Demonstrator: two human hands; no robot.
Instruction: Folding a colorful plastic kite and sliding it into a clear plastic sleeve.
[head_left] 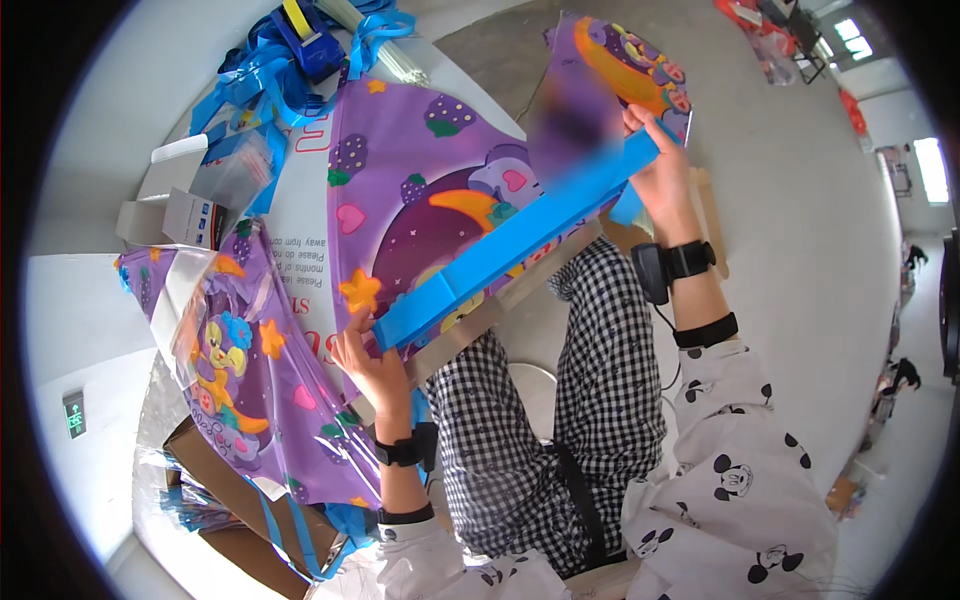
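Stretched between my two hands is a folded blue strip [520, 235], running slantwise from lower left to upper right. My left hand [372, 368] pinches its lower left end, the thumb and fingertips closed at the edge. At the upper right end my right hand [655, 165] grips the strip with bent fingers. Beneath it spreads a purple printed sheet [400, 160] with cartoon figures, stars and a moon, partly hidden by the strip. Another part of purple printed material with an orange moon [640, 75] shows beyond my right hand; a patch beside it is blurred.
Another purple printed sheet [240, 370] hangs over the table's left side. On the table are a blue tape dispenser [308, 40], tangled blue strips [255, 85], thin white sticks [385, 45] and a small open box [190, 215]. A cardboard carton [235, 540] stands at lower left.
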